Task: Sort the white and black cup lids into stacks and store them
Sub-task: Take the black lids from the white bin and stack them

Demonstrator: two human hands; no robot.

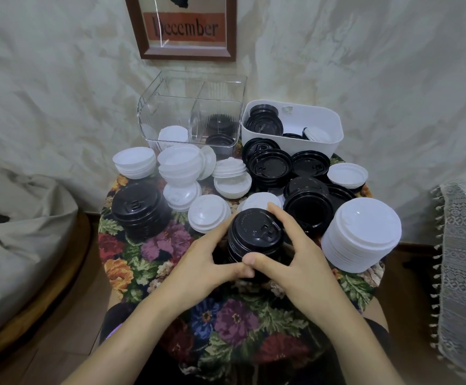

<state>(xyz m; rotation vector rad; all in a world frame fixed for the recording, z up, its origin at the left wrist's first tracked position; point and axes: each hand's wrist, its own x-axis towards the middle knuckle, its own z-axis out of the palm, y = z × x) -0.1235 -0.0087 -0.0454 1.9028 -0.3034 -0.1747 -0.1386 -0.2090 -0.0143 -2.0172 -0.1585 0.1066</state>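
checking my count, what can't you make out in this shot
Head view: black stack, base hidden by the left hand and right hand.
White bin: its wall hides the lids lower down.
Clear box: ribbed wall blurs the black lids inside.
Framed picture: cut off by the top edge.

Your two bare forearms rise from the bottom edge and converge toward the middle. Your left hand [209, 259] curls round the left side of the black lid stack [255, 234], and your right hand [293, 254] curls round its right side, index finger reaching to the far rim. Both thumbs lie across the near side, their tips touching.
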